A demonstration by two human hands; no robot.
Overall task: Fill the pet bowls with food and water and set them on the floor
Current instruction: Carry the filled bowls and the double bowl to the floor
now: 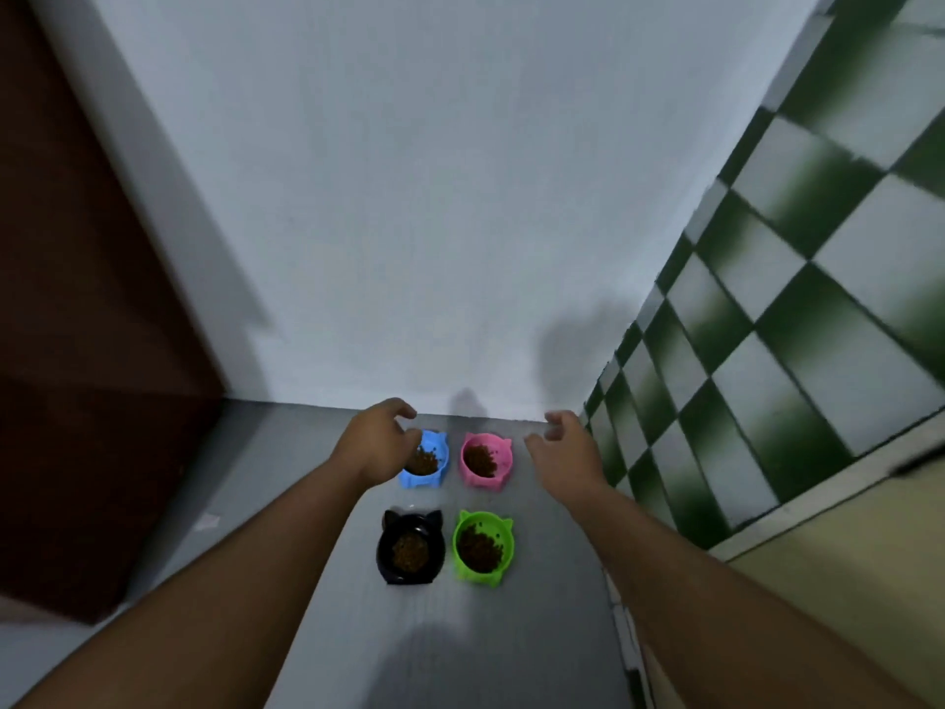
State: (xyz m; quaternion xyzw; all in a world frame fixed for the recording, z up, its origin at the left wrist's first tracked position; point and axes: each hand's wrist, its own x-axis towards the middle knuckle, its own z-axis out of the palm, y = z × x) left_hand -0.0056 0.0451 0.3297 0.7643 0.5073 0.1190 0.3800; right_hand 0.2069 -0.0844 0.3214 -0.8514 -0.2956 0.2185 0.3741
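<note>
Several cat-shaped pet bowls stand on the grey floor [552,555] near the wall, each holding brown kibble. The blue bowl [432,460] is at the back left, the pink bowl [486,459] at the back right, the black bowl [410,547] at the front left, the green bowl [483,547] at the front right. My left hand [378,442] hovers over the left edge of the blue bowl, fingers loosely curled, holding nothing. My right hand [565,445] hangs to the right of the pink bowl, fingers relaxed and empty.
A white wall [409,197] rises just behind the bowls. A dark brown door [76,350] stands at the left. A green and white checkered tile wall [792,299] runs along the right, with a low ledge [818,529] below it.
</note>
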